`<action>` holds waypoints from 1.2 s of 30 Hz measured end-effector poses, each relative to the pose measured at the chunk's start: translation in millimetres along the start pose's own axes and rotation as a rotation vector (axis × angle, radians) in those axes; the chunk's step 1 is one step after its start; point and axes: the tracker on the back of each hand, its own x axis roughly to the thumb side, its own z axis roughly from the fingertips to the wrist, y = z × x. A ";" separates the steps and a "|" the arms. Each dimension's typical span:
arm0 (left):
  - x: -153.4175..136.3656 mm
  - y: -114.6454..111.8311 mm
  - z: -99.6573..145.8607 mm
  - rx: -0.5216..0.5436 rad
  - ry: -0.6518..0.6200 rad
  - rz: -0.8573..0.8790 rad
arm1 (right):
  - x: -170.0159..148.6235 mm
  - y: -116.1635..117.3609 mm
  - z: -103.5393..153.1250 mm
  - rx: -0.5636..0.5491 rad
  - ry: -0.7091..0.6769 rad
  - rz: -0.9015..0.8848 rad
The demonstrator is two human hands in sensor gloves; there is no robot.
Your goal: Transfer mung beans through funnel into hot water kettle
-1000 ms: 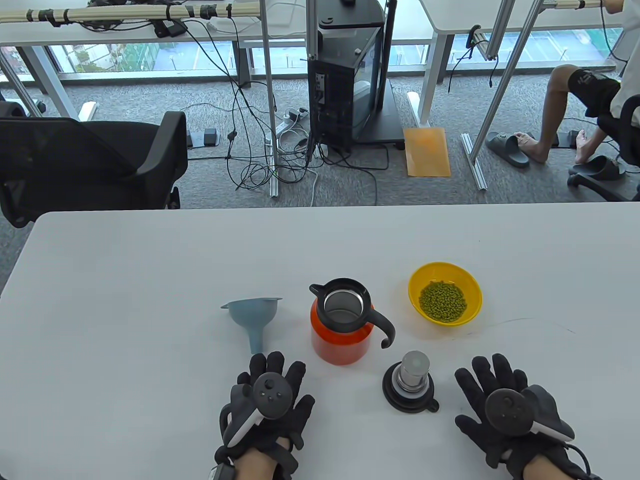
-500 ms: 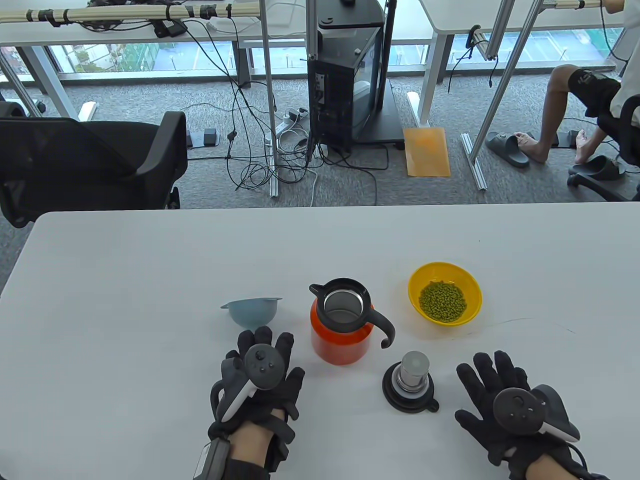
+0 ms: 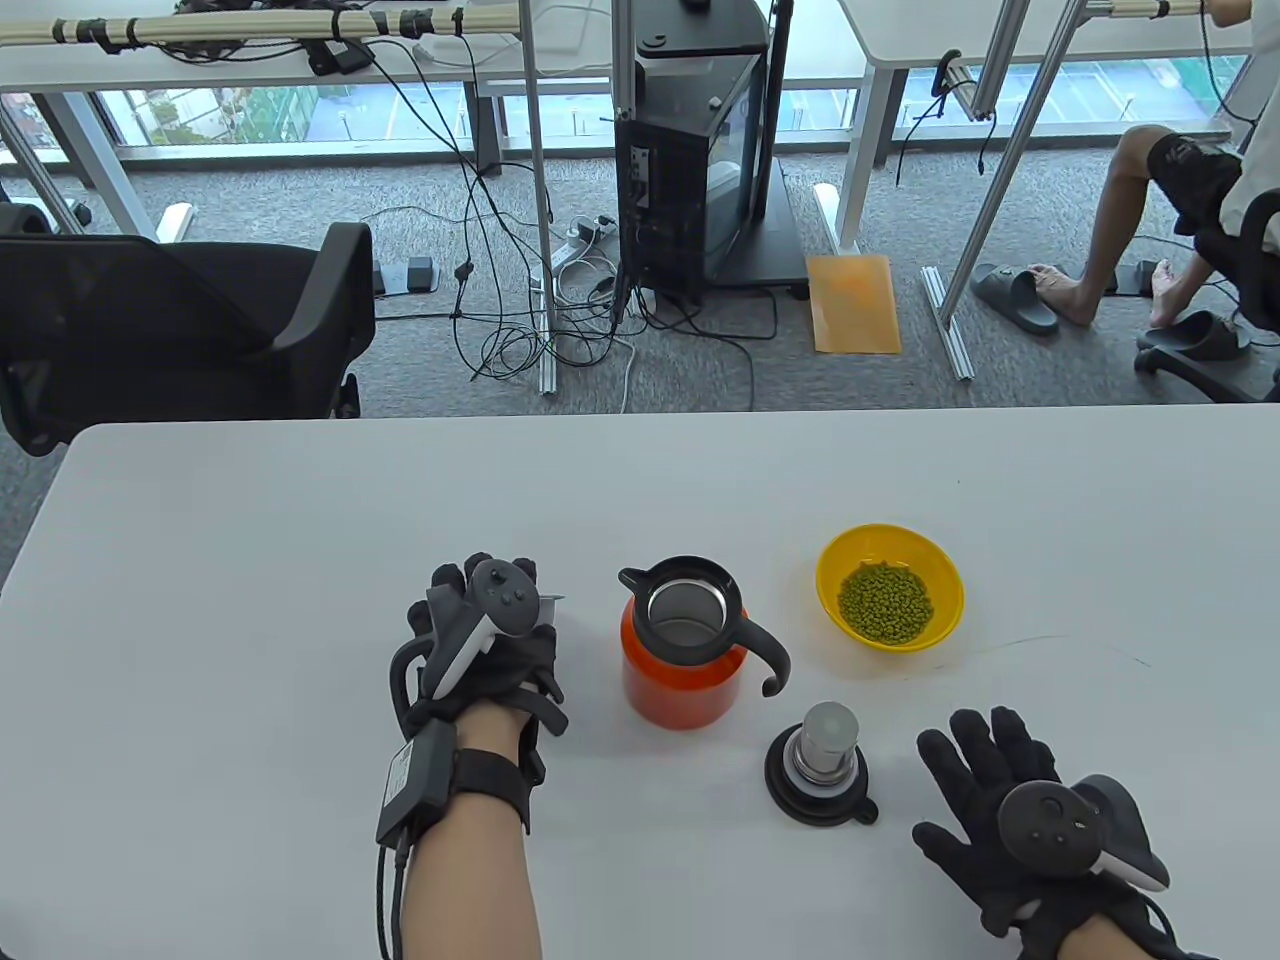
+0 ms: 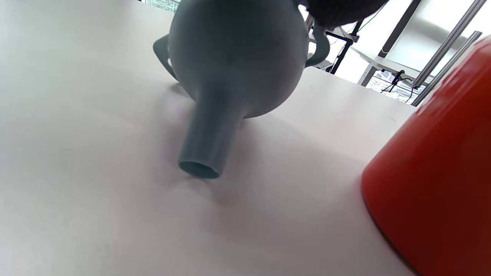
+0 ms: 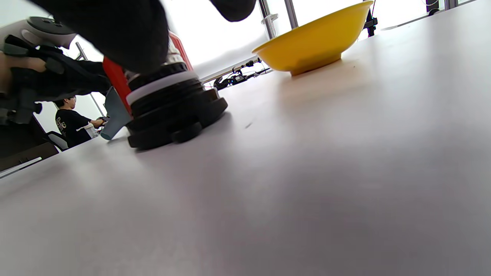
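**Funnel lying left of the kettle, under the left hand**

Table view: looking down on the orange kettle [image 3: 683, 650], standing upright with its mouth open. Left of the kettle, the left hand [image 3: 485, 640] covering the funnel [image 3: 553, 599], leaving only a sliver of rim showing; impossible to tell here whether the fingers are gripping it. Right of the kettle, and slightly beyond it, the yellow bowl [image 3: 935, 570] holding the mung beans [image 3: 885, 602]. Nearer than the kettle and to its right, the kettle's lid [image 3: 822, 775] sitting on the table [image 3: 250, 560]. Further right again, the right hand [image 3: 1010, 830] lying spread and holding nothing.

Left wrist view: showing the funnel [image 4: 234, 65] resting on its side, long axis running from the wide cup down to the spout, spout mouth pointing toward the camera and touching the table. Glove fingertips [image 4: 337, 9] just reaching the cup's top; grip not confirmed. Kettle wall [image 4: 441, 161] close at the right.

Right wrist view: showing the lid [image 5: 172, 111] in front of the kettle, the bowl [image 5: 314, 42] well beyond.

Judging by this, needing the left hand, the nearer one, for lifting the funnel, turning the spout downward and carrying it right onto the kettle's mouth.
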 end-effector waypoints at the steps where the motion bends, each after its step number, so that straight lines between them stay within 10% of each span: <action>1: -2.0 -3.6 -4.8 -0.033 0.011 -0.014 | -0.3 0.0 0.1 -0.002 -0.002 -0.005; 18: 14.2 1.0 -0.7 0.072 -0.057 -0.122 | -7.6 0.8 0.4 -0.018 -0.007 -0.074; 36: 80.6 103.5 92.3 0.433 -0.327 -0.003 | -7.4 -0.9 -1.0 -0.033 -0.014 -0.092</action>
